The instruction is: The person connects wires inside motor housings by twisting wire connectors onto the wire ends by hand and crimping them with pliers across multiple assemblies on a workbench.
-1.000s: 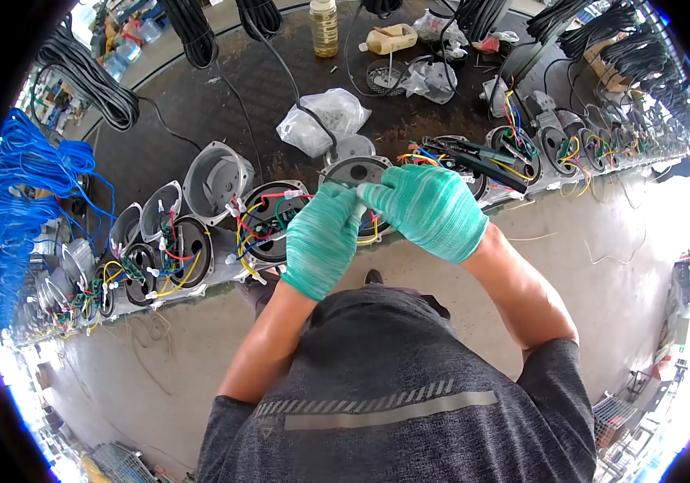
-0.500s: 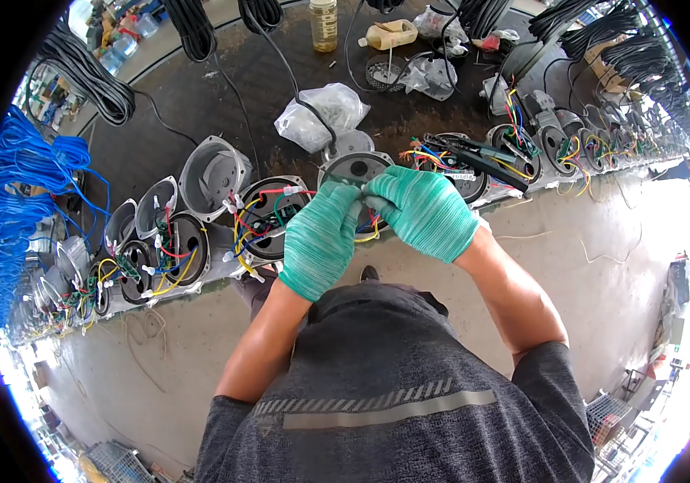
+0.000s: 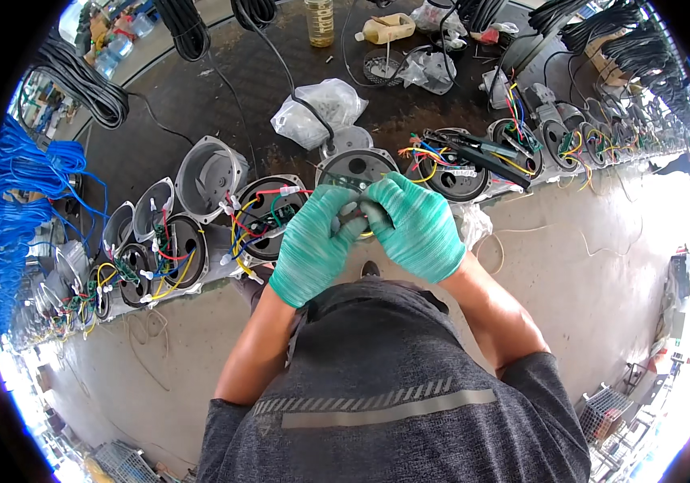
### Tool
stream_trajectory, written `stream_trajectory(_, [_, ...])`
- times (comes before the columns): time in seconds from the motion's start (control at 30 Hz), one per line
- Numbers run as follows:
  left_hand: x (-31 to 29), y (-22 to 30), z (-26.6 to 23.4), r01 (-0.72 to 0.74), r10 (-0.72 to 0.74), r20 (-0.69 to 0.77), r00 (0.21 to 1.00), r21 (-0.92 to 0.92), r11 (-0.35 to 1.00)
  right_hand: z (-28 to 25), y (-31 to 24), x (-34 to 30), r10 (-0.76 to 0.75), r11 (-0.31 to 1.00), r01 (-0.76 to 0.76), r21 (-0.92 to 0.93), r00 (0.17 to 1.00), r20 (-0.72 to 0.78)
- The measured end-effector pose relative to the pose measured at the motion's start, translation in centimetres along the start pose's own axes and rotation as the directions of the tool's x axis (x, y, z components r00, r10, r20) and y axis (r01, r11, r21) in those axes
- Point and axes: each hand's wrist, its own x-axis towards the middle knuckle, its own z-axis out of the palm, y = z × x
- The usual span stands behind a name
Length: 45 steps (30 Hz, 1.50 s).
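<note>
Both hands wear green knitted gloves and meet over the near rim of a round grey metal housing (image 3: 354, 164). My left hand (image 3: 315, 244) is closed, thumb and fingertips pinched together. Close beside it, my right hand (image 3: 417, 229) is closed too, its fingertips bent inward. Whatever small pieces they grip are mostly covered by the gloves. Part of a dark green circuit board seems to show just above the fingertips. To the left sits another open housing (image 3: 269, 179) with a board and red, yellow and blue wires. Black-handled pliers (image 3: 490, 158) rest across the housing on the right.
A row of wired housings follows the table's near edge. Behind my hands lies a clear plastic bag (image 3: 321, 113). Farther back are a bottle (image 3: 321, 24) and a yellowish jug (image 3: 388, 30). Coiled black cables (image 3: 87, 88) and blue wires (image 3: 27, 185) hang at the sides.
Both hands have come slightly nearer my body, and the right has turned inward. The coloured wires seen beneath the fingers are now mostly hidden. A plastic bag below the right-hand housing shows more.
</note>
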Motion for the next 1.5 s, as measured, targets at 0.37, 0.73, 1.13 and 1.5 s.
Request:
stream_trajectory(0.37, [-0.2, -2.2, -0.3, -0.093, 0.092, -0.015, 0.996, -0.021, 0.995, 1.3, -1.7, -1.5, 0.426, 0.814, -0.438, 0.382, 0.897, 0.12])
stream_trajectory(0.73, [-0.4, -2.8, -0.4, 0.04, -0.032, 0.078, 0.996, -0.109, 0.993, 2.5, -1.8, -2.1, 0.286, 0.942, -0.268, 0.2, 0.956, -0.066])
stream_trajectory(1.13, [0.1, -3.8, -0.4, -0.35, 0.352, -0.005, 0.936, 0.1, 0.931, -0.5, -0.5, -2.3, 0.416, 0.841, -0.442, 0.313, 0.897, 0.149])
stream_trajectory(1.5, [0.0, -4.6, -0.3, -0.363, 0.364, -0.015, 0.931, 0.047, 0.93, -0.4, 2.4, -1.1, -0.362, 0.902, 0.384, -0.199, 0.922, 0.139])
